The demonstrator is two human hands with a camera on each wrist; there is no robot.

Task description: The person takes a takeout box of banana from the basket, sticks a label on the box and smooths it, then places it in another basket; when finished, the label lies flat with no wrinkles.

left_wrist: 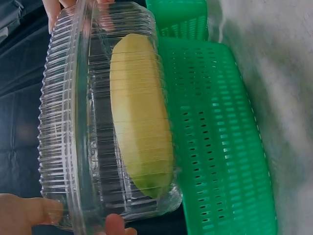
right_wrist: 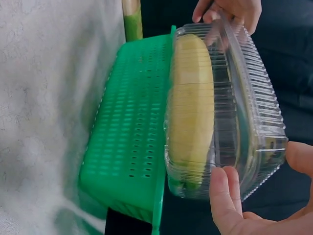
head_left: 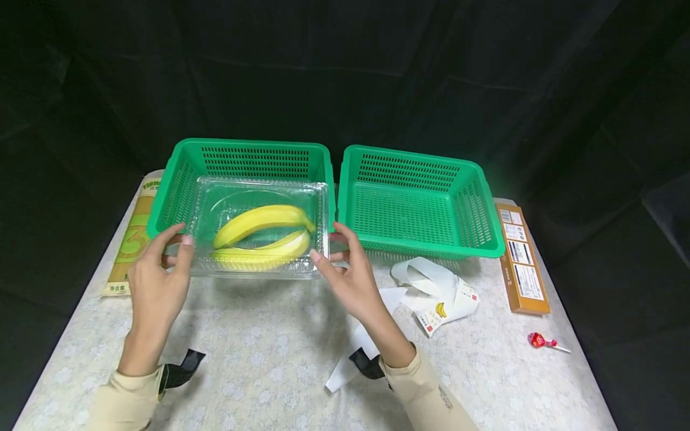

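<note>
Over the near side of the left green basket point(head_left: 253, 143), a clear plastic container point(head_left: 253, 193) is hanging between two hands, with two yellow bananas point(head_left: 264, 216) lying inside it, one nearer the person than the other. The left hand point(head_left: 160, 281) is pinching the left end and the right hand point(head_left: 350, 281) is pinching the right end, each setting its thumb on the lid side of the rim and its fingers on the base side. Whether the underside is touching the basket's edge cannot be told. Lid and base are seemingly meeting along the rim, though no view is showing whether they are latched, so a good hold would be pressing both halves together evenly at each end. Thin walls like these are probably flexing easily, and a light, matched pinch should be serving better than a hard squeeze. The bananas are apparently lying loose, so both ends should be travelling level, lest the fruit slide and drag one corner down. Any shift sideways should be clearing the basket's rim first. The right basket point(head_left: 401, 206) is standing just beside the left one, and a white strip point(head_left: 345, 368) is running beneath the right wrist, where a low forearm could be snagging it.
</note>
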